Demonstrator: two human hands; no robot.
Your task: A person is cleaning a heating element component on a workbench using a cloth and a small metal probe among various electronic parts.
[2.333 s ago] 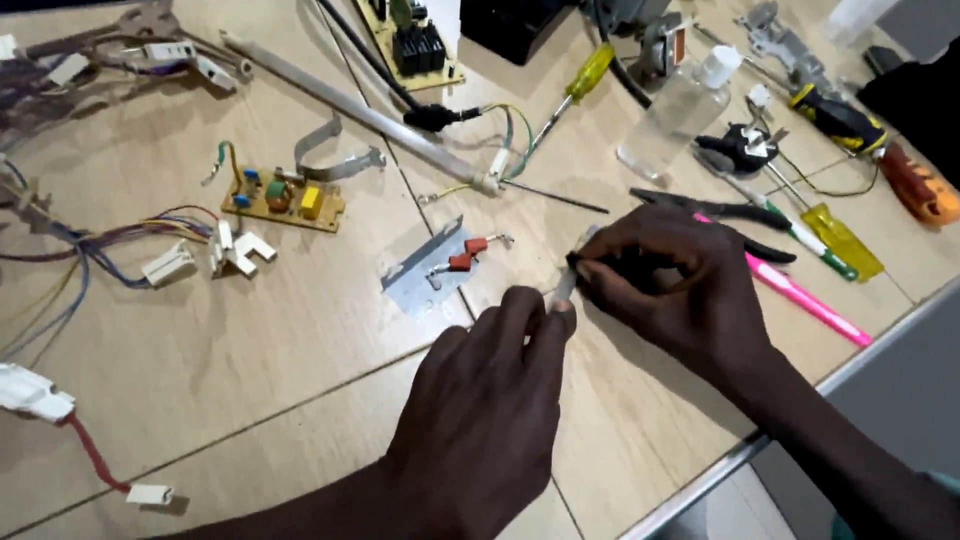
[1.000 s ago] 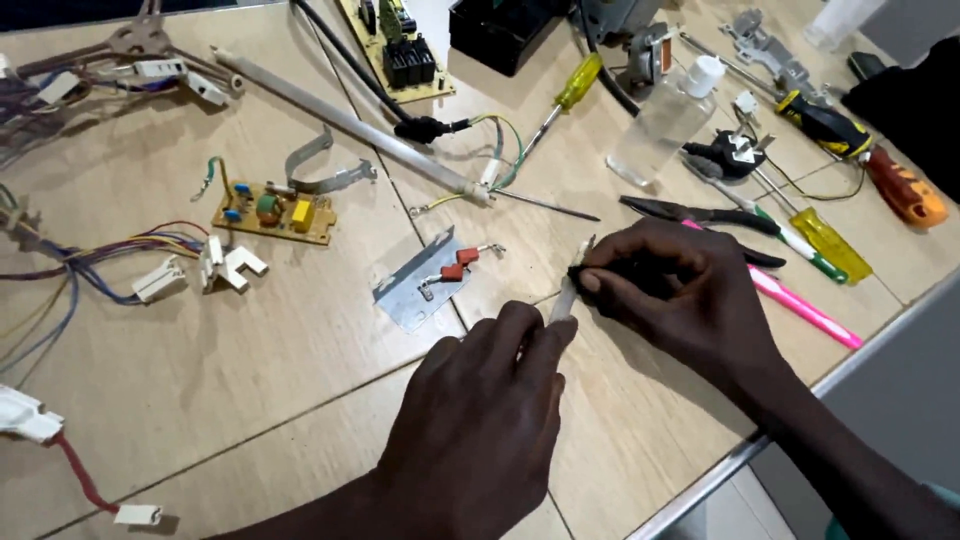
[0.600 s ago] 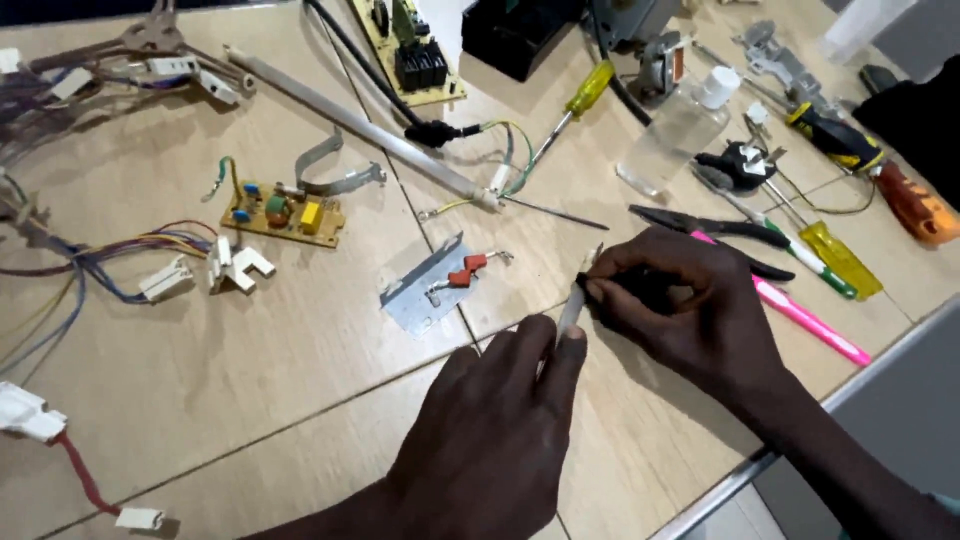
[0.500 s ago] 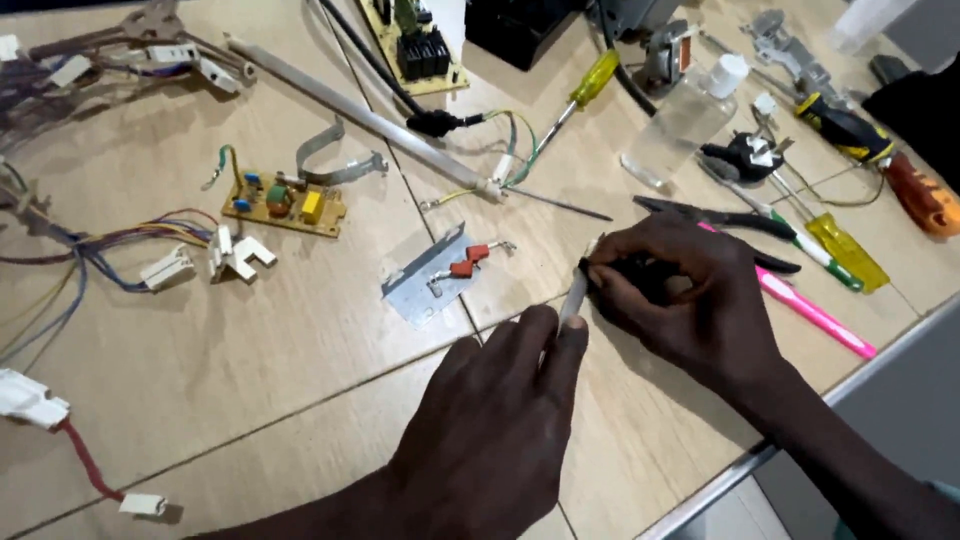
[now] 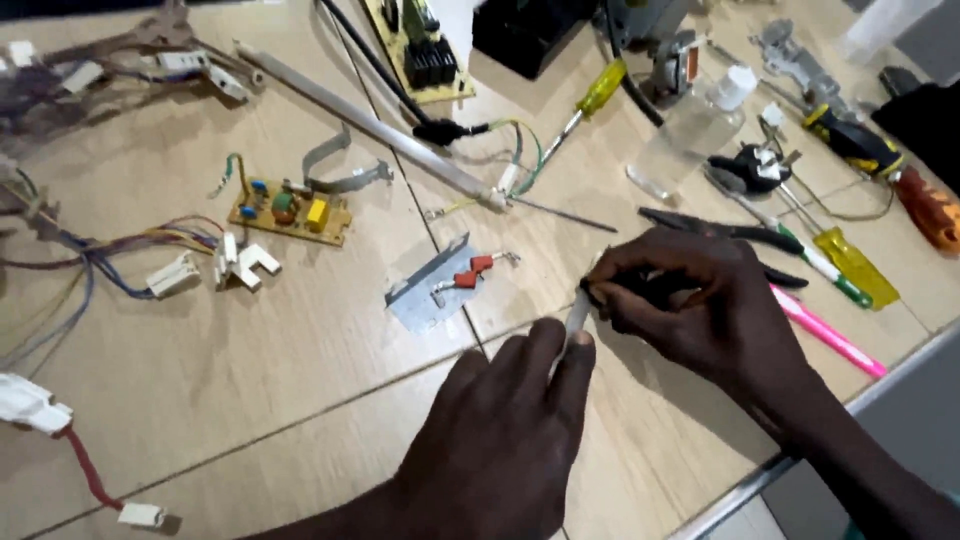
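Observation:
My left hand and my right hand meet near the middle of the wooden table. Between their fingertips they hold a small pale grey strip-like part; the left fingers pinch its lower end and the right fingers its upper end. What the part is exactly is too small to tell. Just left of the hands lies a bent grey metal plate with small red components on it.
A small yellow circuit board, wire bundles with white connectors, a long grey rod, yellow-handled screwdrivers, black pliers, a pink pen, a clear bottle and an orange tool lie around. The table edge runs at the lower right.
Both hands stay joined on the small grey part; they shifted slightly as the view moved. Nothing on the table has moved.

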